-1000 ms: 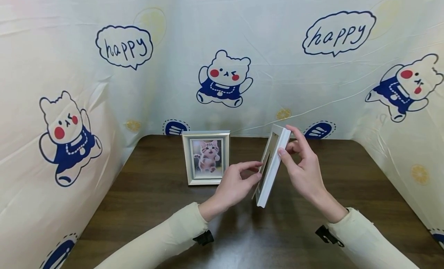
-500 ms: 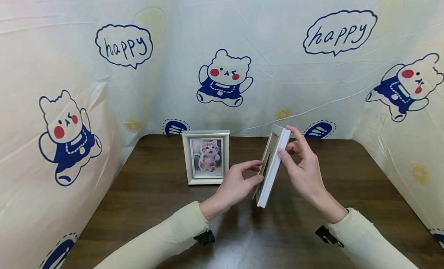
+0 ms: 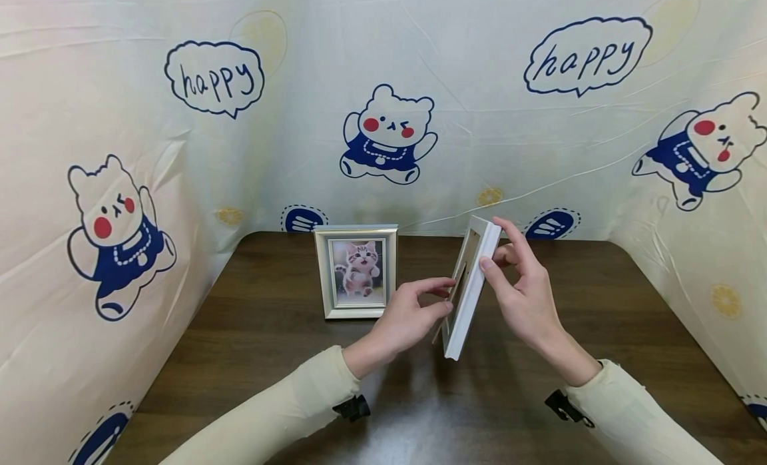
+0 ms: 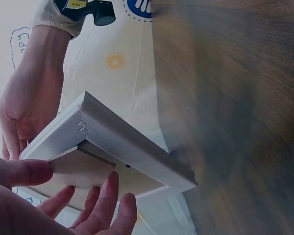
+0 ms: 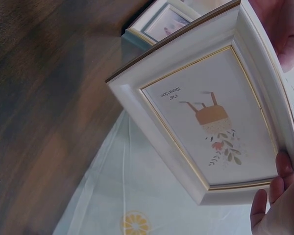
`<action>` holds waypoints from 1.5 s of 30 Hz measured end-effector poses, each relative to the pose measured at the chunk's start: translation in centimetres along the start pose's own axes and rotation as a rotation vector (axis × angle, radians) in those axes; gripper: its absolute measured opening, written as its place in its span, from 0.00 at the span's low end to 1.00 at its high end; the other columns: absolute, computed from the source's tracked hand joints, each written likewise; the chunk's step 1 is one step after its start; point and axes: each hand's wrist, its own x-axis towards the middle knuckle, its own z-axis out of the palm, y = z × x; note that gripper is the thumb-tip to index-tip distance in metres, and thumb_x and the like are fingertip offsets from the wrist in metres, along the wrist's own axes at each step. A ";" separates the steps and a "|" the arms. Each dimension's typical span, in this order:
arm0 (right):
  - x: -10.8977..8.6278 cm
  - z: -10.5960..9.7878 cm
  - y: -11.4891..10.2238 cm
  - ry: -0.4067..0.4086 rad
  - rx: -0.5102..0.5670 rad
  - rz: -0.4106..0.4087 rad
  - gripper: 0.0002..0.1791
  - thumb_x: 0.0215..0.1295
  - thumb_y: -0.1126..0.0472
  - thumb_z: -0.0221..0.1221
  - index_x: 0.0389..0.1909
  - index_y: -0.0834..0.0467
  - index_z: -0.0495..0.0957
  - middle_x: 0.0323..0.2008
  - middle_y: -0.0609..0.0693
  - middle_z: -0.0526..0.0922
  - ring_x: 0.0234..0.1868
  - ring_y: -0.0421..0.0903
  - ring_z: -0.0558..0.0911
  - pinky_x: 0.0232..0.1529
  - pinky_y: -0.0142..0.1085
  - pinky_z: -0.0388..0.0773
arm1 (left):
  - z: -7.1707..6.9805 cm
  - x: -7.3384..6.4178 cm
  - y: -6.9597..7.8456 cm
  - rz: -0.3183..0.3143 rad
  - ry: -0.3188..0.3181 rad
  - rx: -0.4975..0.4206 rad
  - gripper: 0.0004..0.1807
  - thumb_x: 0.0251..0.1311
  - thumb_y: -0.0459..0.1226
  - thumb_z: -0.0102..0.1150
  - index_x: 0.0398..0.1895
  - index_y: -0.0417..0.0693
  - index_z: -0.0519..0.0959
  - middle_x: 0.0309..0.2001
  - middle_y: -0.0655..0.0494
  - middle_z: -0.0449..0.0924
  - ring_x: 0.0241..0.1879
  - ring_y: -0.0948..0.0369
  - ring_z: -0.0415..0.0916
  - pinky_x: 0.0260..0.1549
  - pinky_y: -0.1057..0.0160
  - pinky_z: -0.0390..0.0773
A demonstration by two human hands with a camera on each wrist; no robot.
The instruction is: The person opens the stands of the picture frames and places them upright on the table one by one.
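Note:
A white picture frame (image 3: 470,295) stands tilted in the head view, its edge towards me and its back facing left. In the right wrist view its front shows a gold inner edge and a printed insert (image 5: 215,122) with a potted plant. My right hand (image 3: 527,292) holds the frame near its upper edge, thumb on one side and fingers at the top. At the back, my left hand (image 3: 413,315) pinches a flat beige stand flap (image 4: 83,169) between thumb and fingers. The flap sits at an angle to the back panel.
A second picture frame (image 3: 319,272) with a kitten photo (image 3: 359,272) stands upright on the dark wooden table (image 3: 252,365), left of the held frame. A patterned cloth (image 3: 479,165) surrounds the table at the back and both sides.
The stand flap's lower end shows slightly further out from the held frame's back. Both hands and the kitten photo's frame have stayed almost where they were.

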 end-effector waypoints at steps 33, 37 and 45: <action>0.0 -0.1 -0.1 -0.027 -0.024 -0.053 0.33 0.74 0.73 0.59 0.78 0.55 0.67 0.40 0.53 0.87 0.42 0.45 0.78 0.47 0.38 0.69 | -1.1 0.7 0.2 0.025 -0.009 0.089 0.21 0.68 0.30 0.60 0.64 0.44 0.83 0.54 0.47 0.85 0.48 0.57 0.79 0.40 0.60 0.77; -0.1 -0.2 -0.1 -0.030 -0.025 -0.059 0.34 0.74 0.73 0.60 0.78 0.54 0.67 0.40 0.54 0.87 0.42 0.45 0.78 0.48 0.38 0.69 | -1.3 0.8 0.2 0.026 -0.022 0.103 0.22 0.68 0.29 0.59 0.64 0.45 0.83 0.54 0.47 0.85 0.49 0.53 0.81 0.40 0.59 0.78; 0.0 -0.3 -0.2 -0.035 -0.018 -0.076 0.35 0.73 0.74 0.60 0.78 0.53 0.67 0.39 0.54 0.87 0.43 0.45 0.78 0.50 0.37 0.67 | -1.7 1.1 0.3 0.049 -0.036 0.142 0.21 0.67 0.29 0.58 0.62 0.44 0.84 0.51 0.51 0.85 0.47 0.53 0.81 0.40 0.60 0.78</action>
